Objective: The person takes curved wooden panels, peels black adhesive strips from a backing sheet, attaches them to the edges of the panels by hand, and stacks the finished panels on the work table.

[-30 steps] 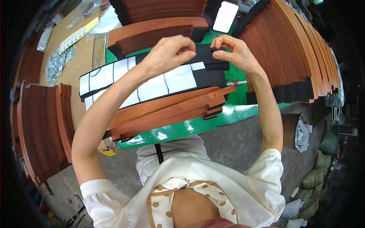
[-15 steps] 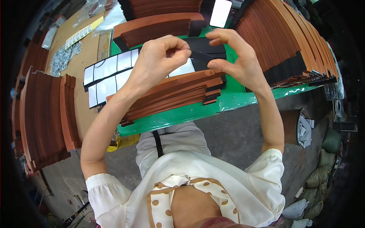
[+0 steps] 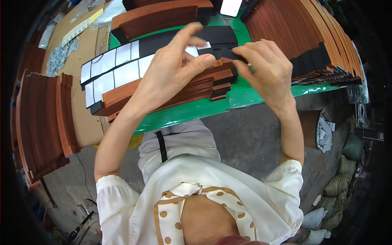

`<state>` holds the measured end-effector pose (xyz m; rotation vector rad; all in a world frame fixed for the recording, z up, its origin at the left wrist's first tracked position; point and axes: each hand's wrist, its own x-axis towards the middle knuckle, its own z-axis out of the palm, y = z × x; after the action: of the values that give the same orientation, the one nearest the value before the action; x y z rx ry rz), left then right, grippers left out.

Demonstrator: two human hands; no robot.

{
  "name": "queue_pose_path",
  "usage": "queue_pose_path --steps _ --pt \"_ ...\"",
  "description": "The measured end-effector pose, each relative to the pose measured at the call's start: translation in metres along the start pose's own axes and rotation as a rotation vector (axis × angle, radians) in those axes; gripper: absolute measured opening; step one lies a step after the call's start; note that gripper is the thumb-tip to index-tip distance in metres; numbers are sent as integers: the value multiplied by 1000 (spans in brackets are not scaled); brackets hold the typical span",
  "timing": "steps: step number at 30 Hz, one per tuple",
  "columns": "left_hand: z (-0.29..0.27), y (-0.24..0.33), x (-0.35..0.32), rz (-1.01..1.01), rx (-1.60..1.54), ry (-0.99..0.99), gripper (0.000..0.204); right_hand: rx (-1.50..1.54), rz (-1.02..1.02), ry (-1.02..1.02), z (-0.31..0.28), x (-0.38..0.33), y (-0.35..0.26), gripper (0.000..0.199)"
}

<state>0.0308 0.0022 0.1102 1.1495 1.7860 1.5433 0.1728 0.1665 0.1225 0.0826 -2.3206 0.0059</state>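
My right hand (image 3: 267, 67) is closed, thumb and fingertips pinching the end of a small black strip (image 3: 222, 54). The strip lies over the far end of a stack of reddish-brown curved slats (image 3: 196, 92) at the table's near edge. My left hand (image 3: 175, 61) is open above the same stack, its fingers apart and a little blurred, with nothing seen in it. Behind and beneath the left hand is a row of black pieces (image 3: 163, 41), partly faced with white panels (image 3: 110, 81). The left hand and forearm cover part of these.
More brown slats stand bundled at the right (image 3: 286, 32), at the back (image 3: 163, 20) and at the left (image 3: 38, 122). A white phone-shaped object (image 3: 231, 7) lies on the green table top (image 3: 179, 116). A bin with white scraps (image 3: 322, 134) stands on the floor at right.
My left hand has gone from a pinch on the black strip to spread fingers. My right hand has closed from spread fingers to a pinch on it. The view has shifted slightly.
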Motion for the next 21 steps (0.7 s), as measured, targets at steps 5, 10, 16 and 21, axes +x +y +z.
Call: queue_pose_path --steps 5,10,16,21 --pt "17 -34 6 473 896 14 46 191 254 -163 -9 -22 24 21" --pt "25 -44 7 394 861 -46 25 320 299 -225 -2 -34 32 23" --pt "26 -42 7 392 792 -22 22 371 191 -309 14 -33 41 21" --pt "40 -41 14 209 620 47 19 420 180 -366 25 -28 50 20"
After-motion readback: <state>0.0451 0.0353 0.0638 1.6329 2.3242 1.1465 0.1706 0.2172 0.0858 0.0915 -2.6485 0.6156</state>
